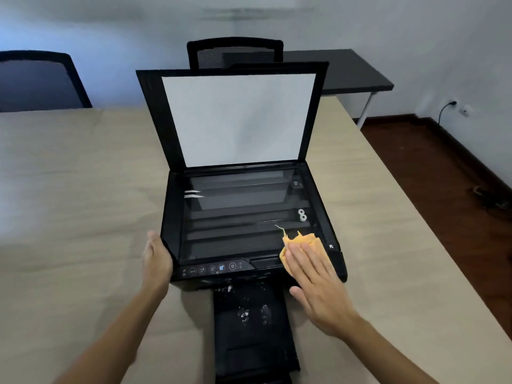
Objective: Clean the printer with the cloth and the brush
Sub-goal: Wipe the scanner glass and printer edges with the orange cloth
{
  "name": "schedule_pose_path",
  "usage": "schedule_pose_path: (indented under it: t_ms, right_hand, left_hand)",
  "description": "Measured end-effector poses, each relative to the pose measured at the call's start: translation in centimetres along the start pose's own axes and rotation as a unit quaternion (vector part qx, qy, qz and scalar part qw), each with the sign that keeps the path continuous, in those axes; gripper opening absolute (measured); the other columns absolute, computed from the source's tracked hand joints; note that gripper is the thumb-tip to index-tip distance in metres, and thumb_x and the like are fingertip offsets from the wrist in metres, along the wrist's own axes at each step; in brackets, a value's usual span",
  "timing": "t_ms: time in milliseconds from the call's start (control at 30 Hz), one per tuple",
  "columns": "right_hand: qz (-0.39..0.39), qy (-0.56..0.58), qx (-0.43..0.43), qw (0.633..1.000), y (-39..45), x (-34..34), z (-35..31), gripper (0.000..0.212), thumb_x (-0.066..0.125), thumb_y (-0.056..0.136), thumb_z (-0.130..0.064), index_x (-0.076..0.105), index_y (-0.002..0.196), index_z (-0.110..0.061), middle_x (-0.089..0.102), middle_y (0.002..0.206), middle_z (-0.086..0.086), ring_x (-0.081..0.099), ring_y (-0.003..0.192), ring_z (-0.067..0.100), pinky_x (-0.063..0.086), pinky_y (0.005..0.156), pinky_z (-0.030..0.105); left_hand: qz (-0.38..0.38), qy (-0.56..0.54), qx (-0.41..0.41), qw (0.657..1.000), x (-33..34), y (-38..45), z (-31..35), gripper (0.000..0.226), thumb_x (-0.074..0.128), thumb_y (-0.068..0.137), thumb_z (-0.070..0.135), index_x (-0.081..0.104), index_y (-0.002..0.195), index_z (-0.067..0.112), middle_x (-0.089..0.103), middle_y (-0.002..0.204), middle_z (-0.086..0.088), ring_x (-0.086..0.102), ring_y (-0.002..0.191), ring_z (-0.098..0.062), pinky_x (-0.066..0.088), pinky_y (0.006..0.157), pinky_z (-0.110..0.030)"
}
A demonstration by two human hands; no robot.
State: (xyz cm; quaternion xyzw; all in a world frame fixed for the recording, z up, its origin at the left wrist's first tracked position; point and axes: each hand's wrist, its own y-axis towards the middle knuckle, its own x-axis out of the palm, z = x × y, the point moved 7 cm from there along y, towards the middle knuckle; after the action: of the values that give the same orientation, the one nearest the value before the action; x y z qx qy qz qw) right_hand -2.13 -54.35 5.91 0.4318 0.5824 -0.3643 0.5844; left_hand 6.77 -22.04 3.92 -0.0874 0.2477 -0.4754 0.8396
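Note:
A black printer (173, 206) stands on the beige table with its scanner lid (238, 117) raised upright, white pad facing me. The scanner glass (235, 217) lies bare. My right hand (315, 284) rests flat on an orange cloth (303, 241), pressing it onto the near right corner of the glass. My left hand (155, 259) grips the printer's near left corner. The output tray (249, 328) sticks out toward me, with white specks on it. No brush is in view.
The beige table (83, 217) spreads wide on the left and narrower on the right. Two black chairs (235, 51) stand behind it, a dark side desk (346, 70) at the back right. Dark wooden floor (443, 176) drops off to the right.

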Motion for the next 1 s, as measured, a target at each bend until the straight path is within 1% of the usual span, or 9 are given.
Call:
schedule_pose_path:
  t_ms: [100,200,300,467,567,667,833,900,1000]
  right_hand:
    - [0.025,0.012,0.142,0.989,-1.0,-0.8,5.8,0.059,0.017,0.099,-0.041,0.014,0.151,-0.014,0.013,0.161,0.004,0.008,0.148,0.024,0.022,0.115,0.046]
    - [0.035,0.031,0.270,0.962,2.3,-0.8,5.2,0.067,0.004,0.097,-0.049,0.026,0.148,-0.012,0.025,0.158,0.009,0.016,0.146,0.029,0.016,0.118,0.043]
    - [0.032,0.039,0.227,0.973,5.7,-0.6,-0.7,0.068,0.005,0.096,-0.051,0.027,0.148,-0.011,0.024,0.157,0.010,0.016,0.147,0.026,0.005,0.117,0.039]
    - [-0.022,0.040,-0.060,0.997,4.5,-0.4,-6.4,0.064,0.018,0.098,-0.050,0.016,0.150,-0.012,0.013,0.160,0.005,0.010,0.148,0.020,0.002,0.117,0.037]
    - [0.000,0.003,0.041,0.999,4.1,-0.7,-1.2,0.066,0.016,0.097,-0.053,0.014,0.151,-0.014,0.018,0.159,0.002,0.009,0.148,0.021,0.011,0.116,0.043]
    - [-0.006,0.041,0.196,0.980,6.0,-0.3,-0.8,0.075,-0.005,0.090,-0.058,0.006,0.152,-0.016,0.014,0.160,0.006,0.003,0.148,0.028,0.003,0.117,0.044]
    - [-0.053,0.210,0.048,0.975,9.1,-1.2,-8.7,0.068,-0.001,0.091,-0.057,-0.014,0.148,-0.022,-0.002,0.161,-0.002,-0.008,0.148,0.013,-0.008,0.118,0.027]
    - [-0.049,0.196,0.048,0.978,7.8,-1.4,-5.7,0.064,0.011,0.097,-0.051,-0.005,0.151,-0.020,0.002,0.159,-0.008,-0.005,0.147,0.012,-0.009,0.117,0.024]
    - [0.017,0.002,0.149,0.989,4.5,-1.3,0.7,0.062,0.011,0.099,-0.047,0.028,0.148,-0.012,0.031,0.155,0.006,0.017,0.145,0.035,0.008,0.116,0.049]
  left_hand:
    - [0.001,0.016,0.017,1.000,0.1,0.5,0.1,0.070,0.012,0.097,0.053,0.056,0.121,0.004,0.054,0.131,-0.017,0.048,0.124,-0.034,0.035,0.106,-0.045]
    - [0.003,0.024,0.012,1.000,0.0,0.8,-0.3,0.078,0.010,0.091,0.060,0.052,0.129,0.007,0.050,0.140,-0.019,0.045,0.130,-0.037,0.032,0.112,-0.052]
    - [0.006,0.025,0.016,1.000,-0.2,0.9,-0.2,0.074,0.012,0.094,0.058,0.053,0.126,0.006,0.052,0.137,-0.018,0.046,0.128,-0.037,0.033,0.111,-0.051]
    - [-0.007,0.022,0.017,1.000,0.0,0.9,-0.5,0.080,0.011,0.089,0.063,0.052,0.129,0.007,0.052,0.139,-0.019,0.046,0.129,-0.038,0.033,0.112,-0.052]
    - [-0.016,0.018,0.029,0.999,0.4,1.3,-0.7,0.089,0.008,0.083,0.071,0.049,0.134,0.011,0.048,0.144,-0.016,0.042,0.135,-0.035,0.030,0.115,-0.053]
    - [-0.009,0.004,0.036,0.999,0.3,1.3,-0.5,0.082,0.010,0.089,0.066,0.048,0.135,0.010,0.048,0.144,-0.016,0.043,0.135,-0.034,0.030,0.115,-0.052]
    - [-0.002,0.015,0.043,0.999,0.0,1.6,-0.7,0.081,0.010,0.090,0.066,0.046,0.138,0.012,0.046,0.146,-0.015,0.041,0.137,-0.033,0.028,0.116,-0.053]
    - [-0.012,0.010,0.048,0.999,0.3,1.9,-0.9,0.078,0.010,0.093,0.062,0.044,0.140,0.011,0.043,0.149,-0.016,0.038,0.139,-0.032,0.026,0.117,-0.052]
    - [-0.006,0.018,0.046,0.999,0.5,2.4,-1.3,0.089,0.007,0.084,0.071,0.042,0.142,0.013,0.042,0.150,-0.014,0.036,0.140,-0.031,0.025,0.118,-0.052]
